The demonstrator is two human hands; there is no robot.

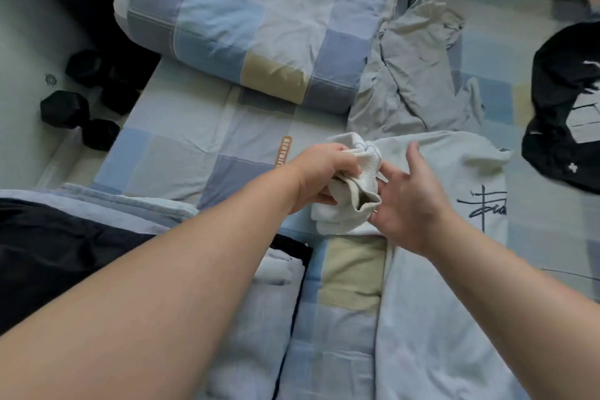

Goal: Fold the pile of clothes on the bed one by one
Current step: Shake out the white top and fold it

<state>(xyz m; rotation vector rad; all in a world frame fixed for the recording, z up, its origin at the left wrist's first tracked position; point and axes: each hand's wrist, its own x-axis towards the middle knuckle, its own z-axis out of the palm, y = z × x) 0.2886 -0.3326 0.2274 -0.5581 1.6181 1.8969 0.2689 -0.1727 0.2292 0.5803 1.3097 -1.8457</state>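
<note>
Head view: the bed (181,127) in checked sheets fills the frame, with a folded quilt (246,10) toward its far left corner. A pale printed shirt (454,166) lies flat toward the right edge, a crumpled grey garment (412,75) beyond it and a black garment (565,114) at the right edge. Mid-bed, a bunched cream ribbed piece (350,191) runs far-to-near; whether it is the shirt's sleeve is unclear. The left hand (319,175) holds it in a curled grip. The right hand (412,201), fingers spread, touches its right side. Nothing obstructs either hand.
</note>
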